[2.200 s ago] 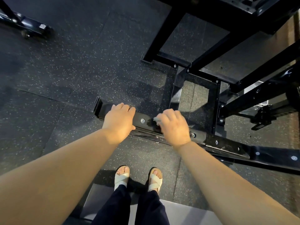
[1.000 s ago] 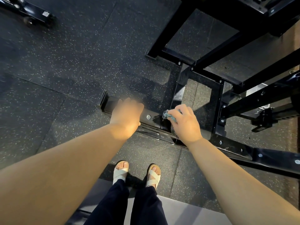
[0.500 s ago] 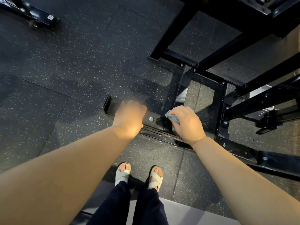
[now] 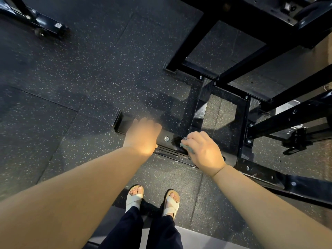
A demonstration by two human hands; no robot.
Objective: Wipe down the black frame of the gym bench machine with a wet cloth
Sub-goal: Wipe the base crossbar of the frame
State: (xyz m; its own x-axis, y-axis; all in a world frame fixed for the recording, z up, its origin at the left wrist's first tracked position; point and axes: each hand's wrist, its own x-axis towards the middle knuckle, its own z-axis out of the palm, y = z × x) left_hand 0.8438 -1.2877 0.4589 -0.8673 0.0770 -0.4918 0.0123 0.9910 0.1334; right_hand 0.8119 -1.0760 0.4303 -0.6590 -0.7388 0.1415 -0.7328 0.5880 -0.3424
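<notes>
The machine's black frame (image 4: 265, 177) runs low across the floor from centre to lower right, with uprights and crossbars rising toward the top right. My left hand (image 4: 142, 135) rests on the floor bar near its left end, fingers laid over the top. My right hand (image 4: 202, 150) grips a small teal-grey cloth (image 4: 186, 146) and presses it on the same bar, just right of a silver bolt (image 4: 166, 138). Most of the cloth is hidden under my fingers.
Speckled black rubber floor (image 4: 89, 78) spreads to the left. Another black equipment base (image 4: 45, 22) lies at the top left. My sandalled feet (image 4: 152, 200) stand just behind the bar. A grey mat edge (image 4: 206, 238) is at the bottom.
My right hand with the cloth has shifted slightly along the bar by the bolt; more of the cloth is covered now. My left hand stays on the bar's left end.
</notes>
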